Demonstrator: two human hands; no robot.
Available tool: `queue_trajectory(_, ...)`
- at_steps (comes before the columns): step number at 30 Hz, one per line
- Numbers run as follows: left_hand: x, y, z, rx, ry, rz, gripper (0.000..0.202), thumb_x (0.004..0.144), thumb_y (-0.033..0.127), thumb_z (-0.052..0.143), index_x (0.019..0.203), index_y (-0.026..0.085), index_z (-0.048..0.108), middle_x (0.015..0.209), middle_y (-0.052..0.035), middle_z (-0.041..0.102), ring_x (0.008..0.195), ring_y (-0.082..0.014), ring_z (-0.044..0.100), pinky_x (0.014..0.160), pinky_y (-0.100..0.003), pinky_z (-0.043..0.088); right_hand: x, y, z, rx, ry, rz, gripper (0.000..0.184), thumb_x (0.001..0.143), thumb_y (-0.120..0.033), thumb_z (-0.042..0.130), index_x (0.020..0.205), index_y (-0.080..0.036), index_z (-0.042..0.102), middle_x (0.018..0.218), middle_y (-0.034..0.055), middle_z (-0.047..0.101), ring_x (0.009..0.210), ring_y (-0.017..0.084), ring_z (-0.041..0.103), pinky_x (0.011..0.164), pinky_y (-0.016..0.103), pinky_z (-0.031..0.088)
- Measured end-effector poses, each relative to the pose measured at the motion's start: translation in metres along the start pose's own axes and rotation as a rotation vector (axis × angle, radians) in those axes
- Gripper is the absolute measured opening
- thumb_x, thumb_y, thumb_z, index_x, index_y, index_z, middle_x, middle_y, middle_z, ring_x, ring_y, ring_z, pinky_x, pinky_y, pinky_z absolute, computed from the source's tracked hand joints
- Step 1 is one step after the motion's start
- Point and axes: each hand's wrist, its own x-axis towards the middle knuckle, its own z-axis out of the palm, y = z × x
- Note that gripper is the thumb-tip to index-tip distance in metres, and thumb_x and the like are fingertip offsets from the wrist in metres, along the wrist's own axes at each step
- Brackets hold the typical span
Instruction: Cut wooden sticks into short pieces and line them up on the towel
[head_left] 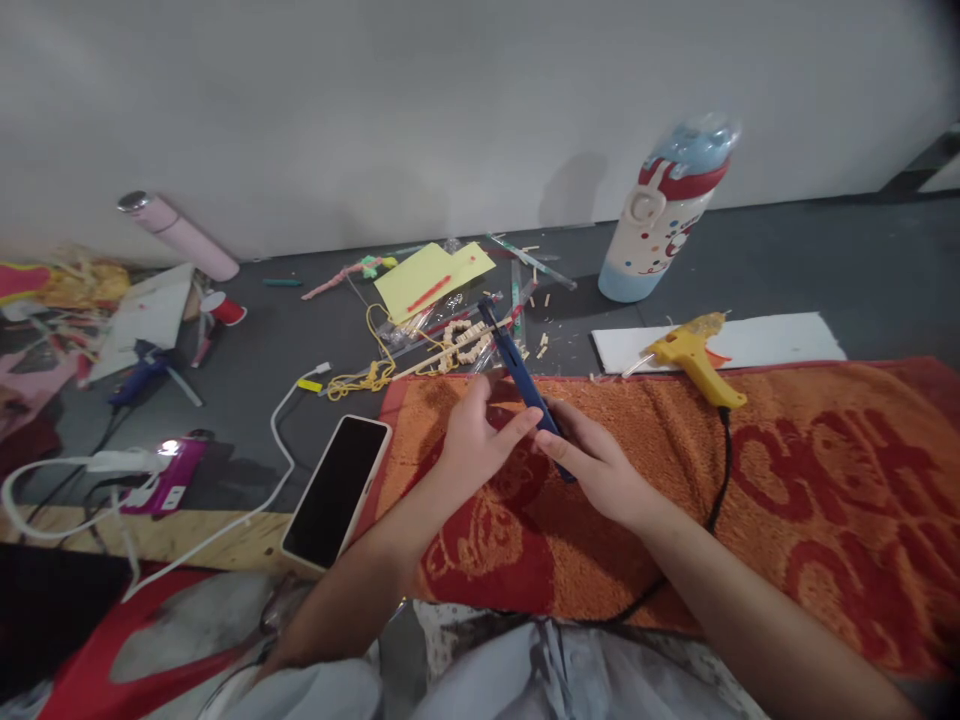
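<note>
A long, slim dark blue utility knife (519,368) is held at a slant above the orange towel, its dark upper end pointing away from me. My left hand (480,430) grips it from the left, with the thumb laid along the handle. From the right, my right hand (592,455) closes on the lower handle. Beyond the knife's upper end lie a thin wooden stick (431,360) and a ring of small pale wooden pieces (463,345). Whether the stick touches the knife I cannot tell. Several short cut bits (544,345) are scattered to the right.
An orange-red towel (645,540) covers the front. A yellow glue gun (697,355) rests on a white board (780,338). Behind stands a bottle (652,230). At left are a phone (339,490), a white cable (274,425), a purple power block (176,475) and yellow paper (424,275).
</note>
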Motion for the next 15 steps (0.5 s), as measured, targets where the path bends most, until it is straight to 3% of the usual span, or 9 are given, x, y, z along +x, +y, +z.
queue_trajectory(5,0.008,0.007,-0.024,0.432,0.335,0.379,0.020,0.081,0.036,0.065,0.091,0.021,0.059,0.089,-0.0051,0.064,0.091,-0.0196,0.060,0.089,-0.037,0.045,0.001,-0.003,-0.006,-0.071,0.049,0.043,0.055,0.085,-0.052,0.056,0.127,-0.017,0.054,0.123,0.0117,0.064,0.110,0.029,0.060,0.096,0.044,0.046)
queue_trajectory(7,0.014,0.007,-0.034,0.521,0.388,0.420,0.018,0.082,0.034,0.063,0.093,0.020,0.060,0.095,-0.0072,0.065,0.095,-0.0215,0.058,0.092,-0.039,0.043,0.000,-0.003,-0.007,-0.114,0.047,0.049,0.055,0.084,-0.052,0.057,0.126,-0.017,0.055,0.120,0.0120,0.066,0.107,0.030,0.062,0.094,0.045,0.047)
queue_trajectory(9,0.021,0.003,-0.041,0.539,0.370,0.363,0.023,0.084,0.035,0.060,0.100,0.019,0.060,0.103,-0.0096,0.064,0.102,-0.0233,0.057,0.094,-0.040,0.043,-0.001,-0.004,-0.008,-0.143,0.031,0.035,0.053,0.084,-0.052,0.057,0.126,-0.018,0.055,0.120,0.0118,0.066,0.106,0.030,0.062,0.093,0.046,0.048)
queue_trajectory(11,0.027,-0.003,-0.047,0.494,0.266,0.288,0.025,0.085,0.036,0.057,0.101,0.018,0.061,0.105,-0.0103,0.064,0.103,-0.0235,0.058,0.094,-0.039,0.043,-0.002,-0.005,-0.010,-0.175,0.003,-0.001,0.054,0.085,-0.051,0.057,0.128,-0.019,0.053,0.123,0.0116,0.064,0.109,0.031,0.061,0.093,0.045,0.048)
queue_trajectory(15,0.035,-0.011,-0.053,0.260,0.073,0.119,0.021,0.082,0.037,0.058,0.085,0.017,0.063,0.084,-0.0054,0.065,0.085,-0.0188,0.061,0.082,-0.032,0.049,-0.002,-0.010,-0.016,-0.290,-0.077,-0.059,0.058,0.085,-0.051,0.057,0.132,-0.019,0.047,0.127,0.0137,0.061,0.112,0.033,0.059,0.093,0.047,0.048)
